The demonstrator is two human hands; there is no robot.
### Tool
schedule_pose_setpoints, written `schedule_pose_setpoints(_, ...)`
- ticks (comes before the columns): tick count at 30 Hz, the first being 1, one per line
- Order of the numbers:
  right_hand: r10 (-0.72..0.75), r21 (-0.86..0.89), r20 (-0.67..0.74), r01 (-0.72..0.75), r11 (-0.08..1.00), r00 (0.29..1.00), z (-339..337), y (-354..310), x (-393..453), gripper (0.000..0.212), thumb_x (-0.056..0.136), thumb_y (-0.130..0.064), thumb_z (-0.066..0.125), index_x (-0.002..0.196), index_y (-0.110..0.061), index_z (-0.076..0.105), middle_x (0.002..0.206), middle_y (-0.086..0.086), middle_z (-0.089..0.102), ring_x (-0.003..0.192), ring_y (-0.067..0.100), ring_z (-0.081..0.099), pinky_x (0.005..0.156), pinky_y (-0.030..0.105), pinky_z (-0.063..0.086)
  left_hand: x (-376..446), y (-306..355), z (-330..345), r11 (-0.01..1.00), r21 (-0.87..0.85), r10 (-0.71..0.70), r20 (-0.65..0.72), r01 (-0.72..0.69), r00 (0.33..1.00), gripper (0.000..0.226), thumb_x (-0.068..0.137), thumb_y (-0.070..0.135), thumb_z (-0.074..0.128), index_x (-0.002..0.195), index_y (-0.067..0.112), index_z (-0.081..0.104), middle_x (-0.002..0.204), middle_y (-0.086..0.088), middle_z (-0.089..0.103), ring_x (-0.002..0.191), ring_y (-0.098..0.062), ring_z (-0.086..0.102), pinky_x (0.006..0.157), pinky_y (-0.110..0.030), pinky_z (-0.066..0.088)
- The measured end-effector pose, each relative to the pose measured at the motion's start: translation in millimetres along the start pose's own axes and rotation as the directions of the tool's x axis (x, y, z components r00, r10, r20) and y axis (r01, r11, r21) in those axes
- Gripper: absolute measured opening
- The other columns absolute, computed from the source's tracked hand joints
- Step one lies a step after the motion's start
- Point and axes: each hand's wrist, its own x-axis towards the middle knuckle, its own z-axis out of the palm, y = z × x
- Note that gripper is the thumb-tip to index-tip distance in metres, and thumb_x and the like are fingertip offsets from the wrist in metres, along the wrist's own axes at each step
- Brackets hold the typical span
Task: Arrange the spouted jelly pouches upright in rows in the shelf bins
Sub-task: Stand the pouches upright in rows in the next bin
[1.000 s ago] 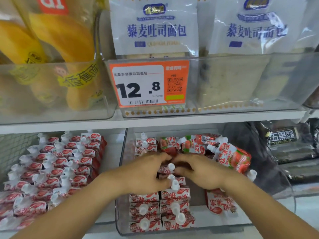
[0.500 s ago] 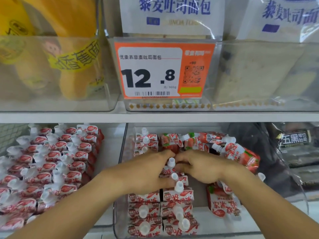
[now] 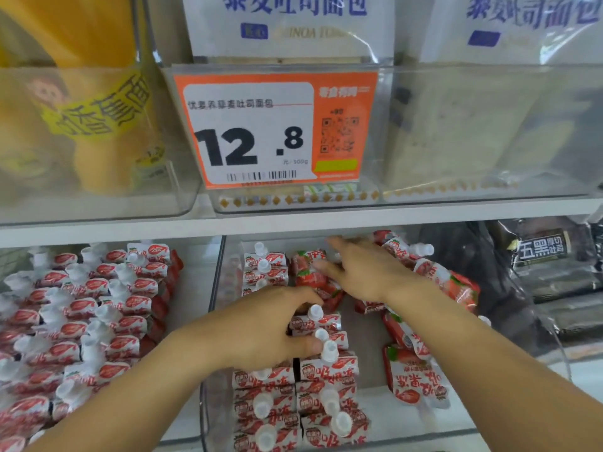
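Note:
Red-and-white spouted jelly pouches (image 3: pixel 293 396) stand upright in two rows at the front left of the clear middle bin (image 3: pixel 208 380). A few more upright ones (image 3: pixel 264 269) stand at the back left. My left hand (image 3: pixel 267 331) curls over the middle of these rows, with fingers and thumb around a pouch (image 3: pixel 318 321) near its white cap. My right hand (image 3: pixel 365 272) reaches toward the back with straight fingers, over pouches lying loose (image 3: pixel 306 275). Other loose pouches (image 3: pixel 414 383) lie tumbled along the bin's right side.
The left bin holds several rows of upright pouches (image 3: pixel 98 321). Dark bread packs (image 3: pixel 551 272) lie to the right. The shelf board (image 3: pixel 130 228) hangs low overhead, carrying clear bins with a price tag (image 3: pixel 277 132), bread bags (image 3: pixel 287 24) and yellow packs (image 3: pixel 98 109).
My right hand has left the left hand and stretched out toward the loose pouches at the back. The left hand stays on the rows. The view has moved closer.

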Motion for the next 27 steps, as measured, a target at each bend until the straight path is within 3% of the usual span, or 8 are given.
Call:
schedule_pose_setpoints(3, -0.016, -0.091, -0.060, 0.011, 0.996, 0.998, 12.8, -1.1, 11.7, 0.053, 0.092, -0.064, 0.051, 0.109, -0.015, 0.062, 0.114, 0.008, 0.062, 0.116, 0.029, 0.050, 0.105, 0.042, 0.039, 0.1, 0.3, 0.1, 1.000, -0.008, -0.001, -0.006, 0.001, 1.000, 0.049, 0.083, 0.057, 0.063, 0.126, 0.046, 0.043, 0.127, 0.017, 0.052, 0.117, 0.001, 0.048, 0.101, -0.028, 0.043)
schedule_pose_setpoints(8, -0.078, 0.294, -0.175, 0.128, 0.947, 0.981, 2.2, 7.4, 0.2, 0.058, 0.073, -0.044, 0.085, 0.122, -0.030, 0.057, 0.125, -0.001, 0.061, 0.116, 0.018, 0.055, 0.095, 0.033, 0.048, -1.0, 0.4, 0.0, 1.000, 0.007, -0.003, -0.013, 0.003, 1.000, 0.052, 0.083, 0.058, 0.062, 0.130, 0.046, 0.041, 0.133, 0.018, 0.050, 0.121, 0.002, 0.046, 0.103, -0.026, 0.041)
schedule_pose_setpoints(11, -0.113, 0.413, -0.150, 0.166, 0.895, 0.982, -1.8, 9.8, -15.7, 0.058, 0.070, -0.026, 0.089, 0.115, -0.037, 0.055, 0.107, -0.012, 0.063, 0.096, 0.004, 0.061, 0.083, 0.025, 0.053, -1.5, 2.7, -0.4, 1.000, -0.025, 0.010, -0.018, -0.010, 1.000, 0.051, 0.084, 0.054, 0.063, 0.130, 0.047, 0.042, 0.133, 0.022, 0.050, 0.120, 0.005, 0.046, 0.103, -0.022, 0.039)
schedule_pose_setpoints(15, -0.191, 0.563, -0.055, 0.189, 0.805, 0.980, -2.6, 15.8, -28.8, 0.024, 0.075, -0.015, 0.086, 0.095, -0.024, 0.076, 0.090, -0.009, 0.076, 0.086, 0.005, 0.071, 0.087, 0.036, 0.059, -5.1, 6.6, -1.7, 0.998, -0.067, 0.004, -0.060, -0.008, 0.998, 0.049, 0.080, 0.050, 0.070, 0.125, 0.043, 0.052, 0.122, 0.023, 0.059, 0.111, 0.009, 0.053, 0.100, -0.023, 0.044)
schedule_pose_setpoints(18, -0.221, 0.527, -0.064, 0.221, 0.821, 0.973, 3.4, 9.3, -26.3, 0.014, 0.085, -0.014, 0.078, 0.096, -0.022, 0.079, 0.093, -0.012, 0.077, 0.088, -0.001, 0.070, 0.091, 0.031, 0.057, -7.1, 7.6, -0.4, 0.999, -0.006, -0.053, -0.163, 0.053, 0.985, 0.044, 0.073, 0.053, 0.075, 0.110, 0.032, 0.062, 0.105, 0.018, 0.066, 0.099, 0.003, 0.059, 0.091, -0.025, 0.050)
schedule_pose_setpoints(21, -0.242, 0.461, -0.032, 0.229, 0.857, 0.970, 6.5, 8.8, -21.1, 0.013, 0.087, -0.014, 0.075, 0.097, -0.023, 0.077, 0.096, -0.010, 0.076, 0.090, 0.000, 0.069, 0.090, 0.031, 0.057, -7.4, 5.8, 1.5, 0.993, -0.050, -0.121, -0.348, 0.110, 0.930, 0.042, 0.066, 0.052, 0.080, 0.095, 0.032, 0.058, 0.091, 0.016, 0.062, 0.086, 0.002, 0.059, 0.078, -0.019, 0.050)
schedule_pose_setpoints(23, -0.239, 0.444, -0.024, 0.224, 0.868, 0.971, 7.6, 11.1, -19.5, 0.013, 0.089, -0.013, 0.073, 0.097, -0.023, 0.074, 0.098, -0.009, 0.075, 0.092, 0.002, 0.068, 0.090, 0.033, 0.056, -4.4, 4.8, 0.4, 0.991, -0.077, -0.131, -0.421, 0.109, 0.898, 0.042, 0.071, 0.049, 0.078, 0.104, 0.032, 0.057, 0.100, 0.016, 0.062, 0.091, 0.002, 0.057, 0.082, -0.020, 0.049)
schedule_pose_setpoints(27, -0.273, 0.427, -0.001, 0.248, 0.870, 0.962, 8.7, 10.2, -21.4, 0.014, 0.094, -0.014, 0.068, 0.102, -0.025, 0.072, 0.100, -0.012, 0.074, 0.093, -0.001, 0.067, 0.089, 0.027, 0.055, 5.2, 5.3, -0.5, 0.996, -0.050, -0.090, -0.249, 0.080, 0.964, 0.040, 0.089, 0.043, 0.061, 0.127, 0.036, 0.052, 0.125, 0.013, 0.060, 0.114, -0.006, 0.055, 0.099, -0.032, 0.046)
